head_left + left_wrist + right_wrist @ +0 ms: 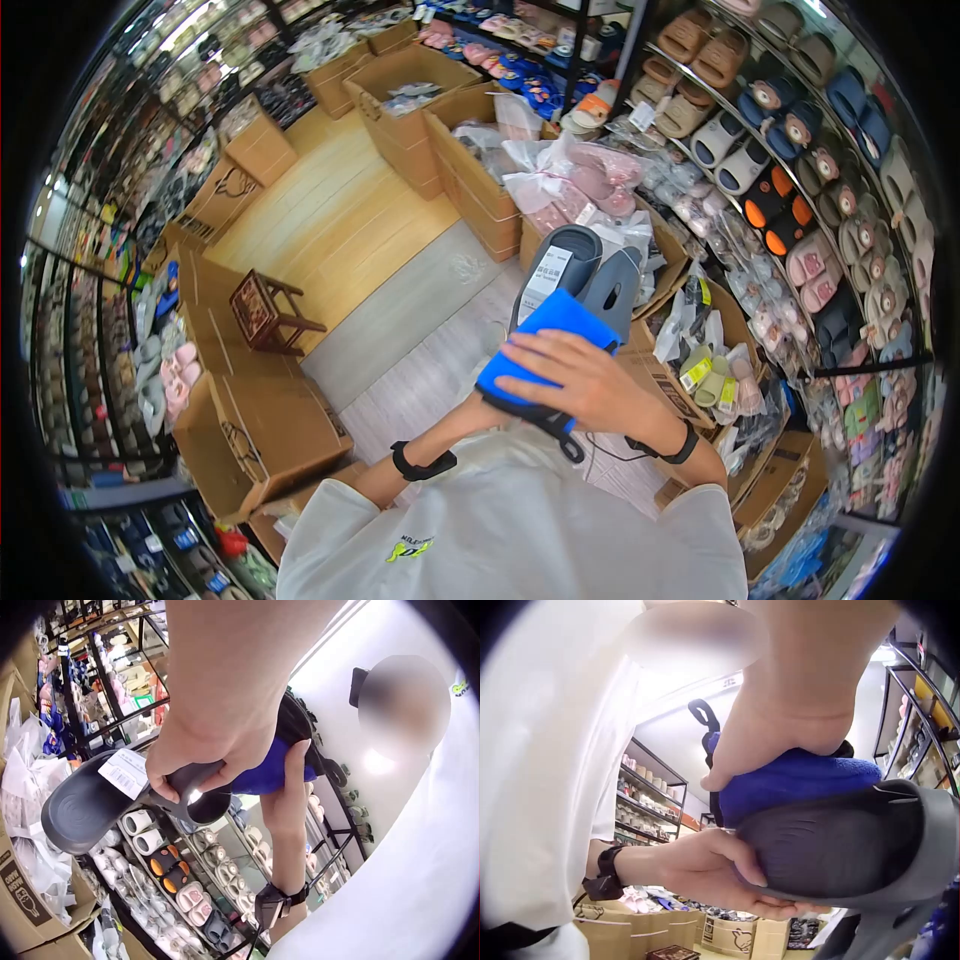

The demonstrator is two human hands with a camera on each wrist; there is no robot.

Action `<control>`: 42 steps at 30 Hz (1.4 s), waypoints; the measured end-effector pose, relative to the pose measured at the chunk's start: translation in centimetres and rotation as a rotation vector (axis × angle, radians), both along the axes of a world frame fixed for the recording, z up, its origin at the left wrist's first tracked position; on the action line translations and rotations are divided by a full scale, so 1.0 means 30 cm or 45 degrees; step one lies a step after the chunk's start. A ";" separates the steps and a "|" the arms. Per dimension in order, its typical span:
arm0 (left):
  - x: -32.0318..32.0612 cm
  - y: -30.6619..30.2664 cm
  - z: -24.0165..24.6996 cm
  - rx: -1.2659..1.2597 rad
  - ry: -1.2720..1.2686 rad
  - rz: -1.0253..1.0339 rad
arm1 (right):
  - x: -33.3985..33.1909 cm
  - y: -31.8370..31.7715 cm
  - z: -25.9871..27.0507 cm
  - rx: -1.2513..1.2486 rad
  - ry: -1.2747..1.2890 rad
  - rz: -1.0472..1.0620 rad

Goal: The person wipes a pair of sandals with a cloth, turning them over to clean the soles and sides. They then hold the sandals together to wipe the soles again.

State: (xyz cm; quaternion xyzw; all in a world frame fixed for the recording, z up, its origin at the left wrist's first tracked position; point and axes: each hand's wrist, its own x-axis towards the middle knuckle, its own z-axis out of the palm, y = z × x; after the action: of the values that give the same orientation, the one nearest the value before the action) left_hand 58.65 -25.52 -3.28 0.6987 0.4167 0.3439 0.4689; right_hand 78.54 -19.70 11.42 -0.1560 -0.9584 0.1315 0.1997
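Dark grey slippers (573, 243) stick out in front of the body, a white label on one of them. My left hand (470, 415) holds the pair at the heel end; in the right wrist view its thumb lies on the insole of one slipper (817, 851). The left wrist view shows the left hand's fingers (217, 746) curled at the slippers. My right hand (590, 385) grips a blue fabric pad (565, 318) with a black edge and loop, its fingers spread over the top. In the right wrist view the pad (795, 784) lies against the slipper.
Open cardboard boxes (480, 195) of bagged slippers stand ahead and to the right. A shelf rack (780, 160) of slippers rises on the right. At the left are a small wooden stool (270, 312) and more boxes (265, 435). Wooden floor (340, 200) runs between them.
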 end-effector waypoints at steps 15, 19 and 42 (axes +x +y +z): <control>0.214 0.637 0.278 -0.324 -0.470 -0.588 | 0.521 0.371 0.168 0.297 0.157 -1.430; 0.285 0.750 0.276 -0.335 -0.481 -0.728 | 0.490 0.360 0.174 0.383 -0.004 -1.419; 0.475 0.871 0.285 -0.357 -0.379 -1.118 | 0.675 0.204 0.210 0.379 -0.011 -1.774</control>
State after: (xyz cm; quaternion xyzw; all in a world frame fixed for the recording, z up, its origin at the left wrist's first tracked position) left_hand 72.91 0.59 5.27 0.6820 0.0531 0.1501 0.7138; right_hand 98.80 -13.57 17.70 -0.7038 -0.6444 -0.1595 0.2527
